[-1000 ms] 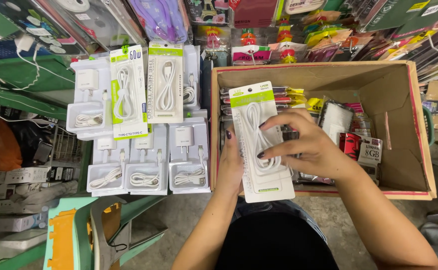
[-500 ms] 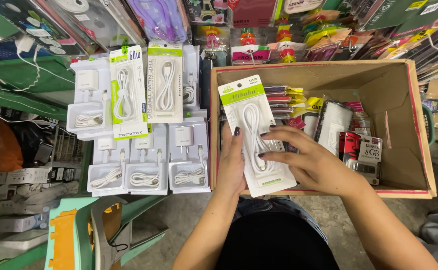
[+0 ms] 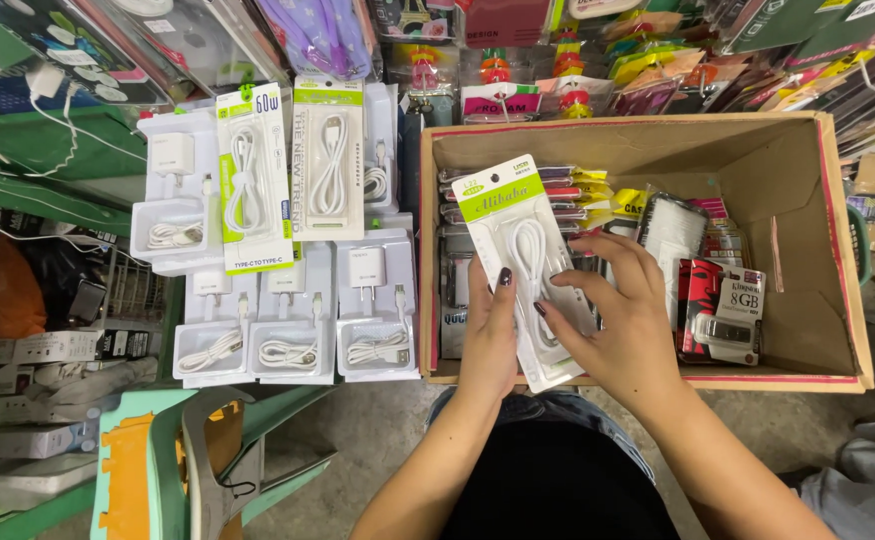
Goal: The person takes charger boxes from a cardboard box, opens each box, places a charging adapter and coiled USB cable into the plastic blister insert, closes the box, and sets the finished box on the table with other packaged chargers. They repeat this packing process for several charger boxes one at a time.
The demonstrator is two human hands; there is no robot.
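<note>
Cable pack — white card and white cord under a lime-green header. Cardboard box — brown, with red edging along its rim. Charger packs white; two taller packs white with green strips. Stool — mint green, orange top. Fingernails dark maroon.

Left hand and right hand close together, fingers curled.
</note>
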